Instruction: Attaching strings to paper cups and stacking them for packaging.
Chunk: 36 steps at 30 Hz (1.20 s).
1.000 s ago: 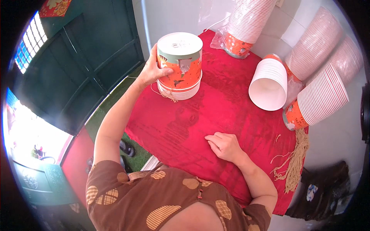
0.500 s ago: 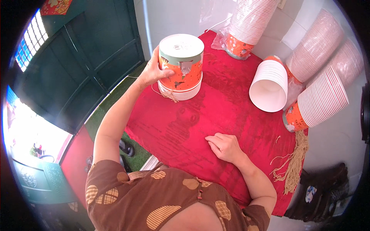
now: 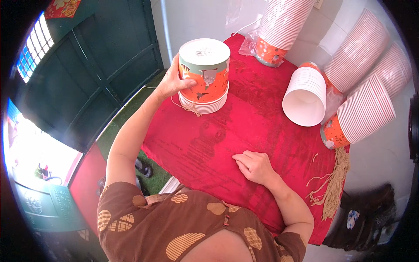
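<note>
My left hand [image 3: 175,82] is closed against the left side of a short stack of paper buckets [image 3: 204,83], its thumb across the front. The stack stands upside down at the far left of the red-covered table, orange and green print on the side and a white base on top. Tan string [image 3: 191,107] lies by its lower rims at the left. My right hand [image 3: 254,167] rests on the red cloth [image 3: 192,139] near the front, fingers curled together with nothing visible in them.
Nested paper buckets [image 3: 305,97] lie on their side at the right. Beside them leans another tall stack [image 3: 366,109]. Plastic-wrapped stacks [image 3: 286,26] stand at the back and right. A bundle of tan strings [image 3: 335,183] hangs over the right edge. A dark green door [image 3: 96,65] is at the left.
</note>
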Motion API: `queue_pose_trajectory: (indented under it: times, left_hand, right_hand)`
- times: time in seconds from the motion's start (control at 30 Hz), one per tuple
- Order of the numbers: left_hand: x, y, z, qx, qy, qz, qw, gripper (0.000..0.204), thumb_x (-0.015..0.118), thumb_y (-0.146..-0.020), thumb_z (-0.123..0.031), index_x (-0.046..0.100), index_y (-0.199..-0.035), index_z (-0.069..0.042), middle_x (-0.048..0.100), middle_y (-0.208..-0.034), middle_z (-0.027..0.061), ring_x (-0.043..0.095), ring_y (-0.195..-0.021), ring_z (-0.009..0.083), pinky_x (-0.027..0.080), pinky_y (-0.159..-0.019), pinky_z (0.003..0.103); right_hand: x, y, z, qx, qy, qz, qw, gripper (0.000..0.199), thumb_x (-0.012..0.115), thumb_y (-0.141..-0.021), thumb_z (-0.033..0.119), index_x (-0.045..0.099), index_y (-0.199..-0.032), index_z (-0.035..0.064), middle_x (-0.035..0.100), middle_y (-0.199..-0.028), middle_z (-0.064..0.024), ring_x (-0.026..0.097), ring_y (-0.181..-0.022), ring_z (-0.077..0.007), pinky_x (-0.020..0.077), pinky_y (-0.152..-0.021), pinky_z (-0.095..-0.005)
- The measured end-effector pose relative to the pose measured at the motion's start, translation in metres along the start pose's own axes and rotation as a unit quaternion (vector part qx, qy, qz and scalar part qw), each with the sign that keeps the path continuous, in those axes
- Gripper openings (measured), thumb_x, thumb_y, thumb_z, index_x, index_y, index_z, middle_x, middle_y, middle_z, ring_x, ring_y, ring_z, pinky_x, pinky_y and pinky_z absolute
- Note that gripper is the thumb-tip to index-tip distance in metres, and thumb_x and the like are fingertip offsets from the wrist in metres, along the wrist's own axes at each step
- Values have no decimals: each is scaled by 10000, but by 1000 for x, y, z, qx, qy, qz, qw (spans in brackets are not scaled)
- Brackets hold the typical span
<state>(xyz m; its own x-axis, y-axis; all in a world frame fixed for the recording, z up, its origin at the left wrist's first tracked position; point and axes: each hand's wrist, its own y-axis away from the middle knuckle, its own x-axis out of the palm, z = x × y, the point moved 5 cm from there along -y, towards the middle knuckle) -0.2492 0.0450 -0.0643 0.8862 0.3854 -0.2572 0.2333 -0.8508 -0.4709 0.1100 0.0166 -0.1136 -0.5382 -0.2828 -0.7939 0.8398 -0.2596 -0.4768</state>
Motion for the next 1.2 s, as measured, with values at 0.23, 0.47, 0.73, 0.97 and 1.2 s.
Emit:
queue_pose_trajectory:
  times: [0.23, 0.47, 0.73, 0.97, 1.2]
  left_hand:
    - [-1, 1, 6, 6, 12, 0, 1000, 1186, 898, -648, -349, 168, -1534, -50, 416, -1454, 156, 388, -1373, 264, 318, -1150, 406]
    - [-3, 2, 3, 7, 25, -12, 1000, 1187, 907, -648, -385, 187, -1526, -38, 446, -1433, 149, 416, -1350, 257, 333, -1142, 401]
    - [1, -1, -1, 3, 26, -20, 999, 1232, 898, -611, -528, 220, -1512, -32, 460, -1416, 153, 431, -1338, 259, 355, -1129, 405]
    - [2, -2, -3, -6, 20, -21, 1000, 1281, 890, -581, -596, 213, -1512, -32, 449, -1424, 157, 426, -1346, 268, 355, -1130, 414]
    - [1, 0, -7, -1, 28, -27, 999, 1272, 886, -581, -604, 224, -1506, -35, 450, -1421, 162, 425, -1348, 273, 360, -1127, 421]
  right_hand:
    - [-1, 0, 2, 3, 0, 0, 1000, 126, 695, -815, 98, 695, -935, 59, 598, -718, -76, 624, -605, -252, 509, -526, -367]
    - [0, 1, 3, -1, 6, -3, 1000, 115, 686, -824, 105, 693, -929, 56, 611, -745, -72, 627, -616, -245, 514, -529, -359]
    - [-1, 2, -2, -7, -4, -6, 1000, 122, 693, -818, 97, 694, -932, 53, 610, -736, -67, 625, -610, -237, 515, -524, -349]
    - [1, 5, -2, -3, 2, -1, 1000, 114, 699, -819, 99, 698, -924, 55, 610, -731, -67, 625, -601, -236, 515, -517, -349]
    - [0, 4, -1, -5, 3, -4, 1000, 115, 700, -818, 102, 700, -923, 56, 608, -727, -64, 628, -610, -234, 518, -521, -348]
